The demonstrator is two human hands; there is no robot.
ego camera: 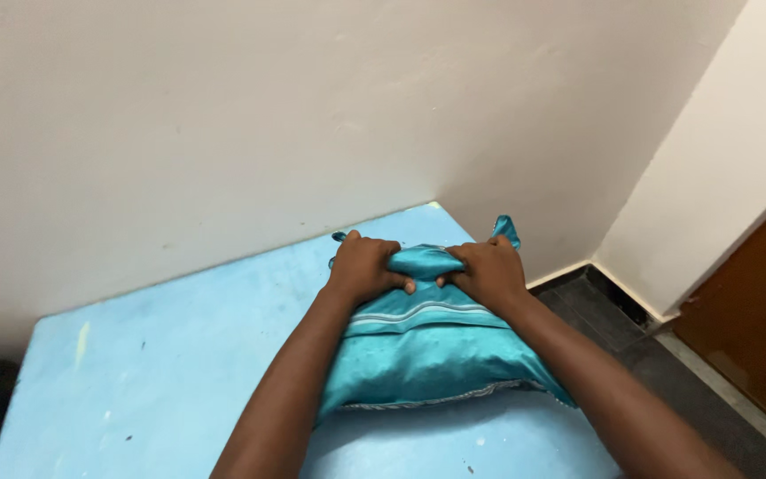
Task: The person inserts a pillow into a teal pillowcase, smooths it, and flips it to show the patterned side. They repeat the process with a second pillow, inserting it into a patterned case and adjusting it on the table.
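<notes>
Both bare arms reach forward, straight out over a flat light-blue table top (161,355) with small scuffs and pale spots in its paint. The left hand (365,266) and the right hand (489,270) sit side by side, knuckles up, with their fingertips almost meeting in the middle. Each hand is closed tight, and the fingers are curled into a bunched fold of cloth at the top of a shiny teal satin pillow (427,350). The cloth is pulled up into a small ridge between the two hands. The pillow is soft and puffy, a fat square shape, smooth and glossy, with thin pale stripes sewn across its upper part and a thin silvery trim along its near edge. One pointed corner of the cloth sticks up just past the right hand. The pillow lies near the far right corner of the table top, close to the far edge and reaching toward the right edge. A plain cream wall (223,115) stands right behind the table. To the right, lower down, there is a dark grey tiled floor (631,346) and part of a brown wooden door (760,328).
</notes>
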